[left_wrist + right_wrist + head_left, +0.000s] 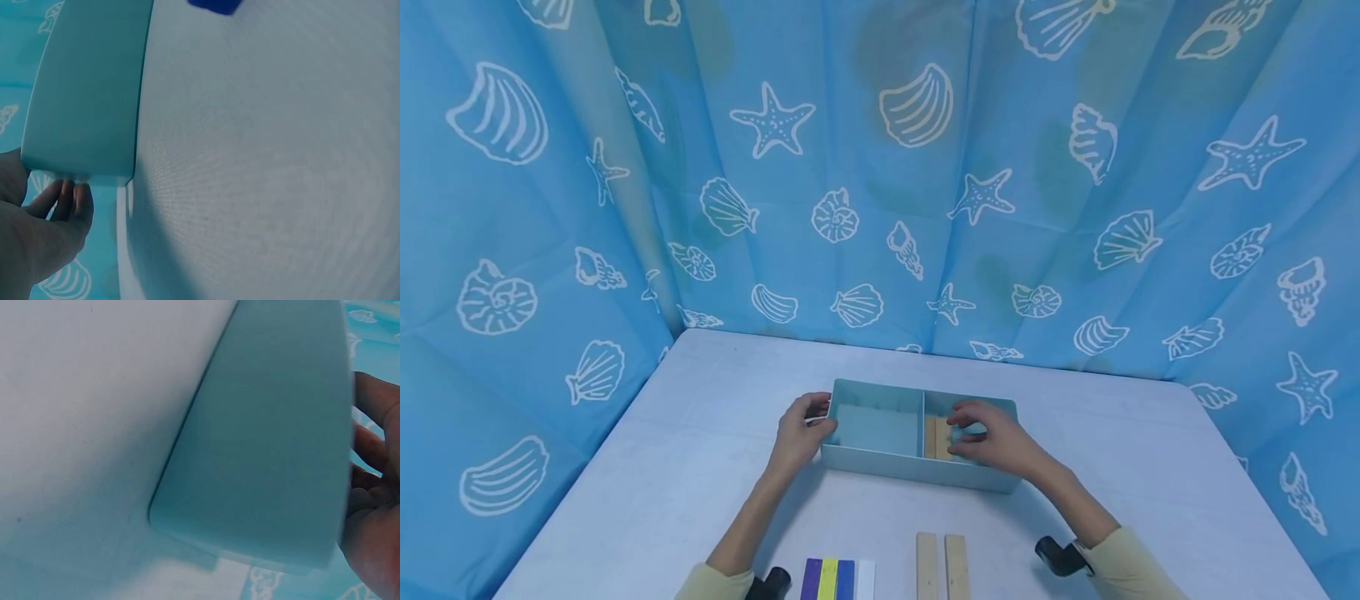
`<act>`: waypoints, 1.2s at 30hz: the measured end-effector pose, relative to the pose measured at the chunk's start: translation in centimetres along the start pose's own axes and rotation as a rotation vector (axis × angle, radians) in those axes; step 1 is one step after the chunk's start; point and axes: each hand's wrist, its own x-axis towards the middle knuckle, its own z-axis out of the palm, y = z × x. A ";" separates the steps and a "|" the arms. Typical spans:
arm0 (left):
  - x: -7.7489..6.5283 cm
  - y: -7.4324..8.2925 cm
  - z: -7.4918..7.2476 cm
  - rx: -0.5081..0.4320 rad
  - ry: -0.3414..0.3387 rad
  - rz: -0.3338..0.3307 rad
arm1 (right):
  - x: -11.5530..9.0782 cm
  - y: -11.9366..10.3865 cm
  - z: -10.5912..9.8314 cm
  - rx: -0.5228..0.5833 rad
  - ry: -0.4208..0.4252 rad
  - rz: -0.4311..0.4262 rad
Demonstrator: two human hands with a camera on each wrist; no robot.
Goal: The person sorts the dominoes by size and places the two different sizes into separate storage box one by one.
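Note:
A pale teal box (880, 463) with a divider stands on the white table. My left hand (801, 432) grips its left end, thumb at the rim and fingers against the outside; the left wrist view shows these fingers (80, 203) touching the end wall. Over the right compartment, my right hand (996, 437) has thumb and fingers bent about a light wooden block (943, 439). Another wooden strip (930, 437) lies beside it, against the divider. The hand covers part of this compartment. In the right wrist view the box wall (262, 437) hides the fingertips.
Two wooden strips (927, 567) lie nearer on the table. To their left, purple, yellow (827, 578), blue and white strips lie side by side, cut off by the frame. Behind the table hangs a blue curtain (850, 167) with shell prints.

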 end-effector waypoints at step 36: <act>-0.2 0.2 0.0 0.008 0.009 0.000 | -11.2 -1.5 4.1 0.198 -0.286 0.158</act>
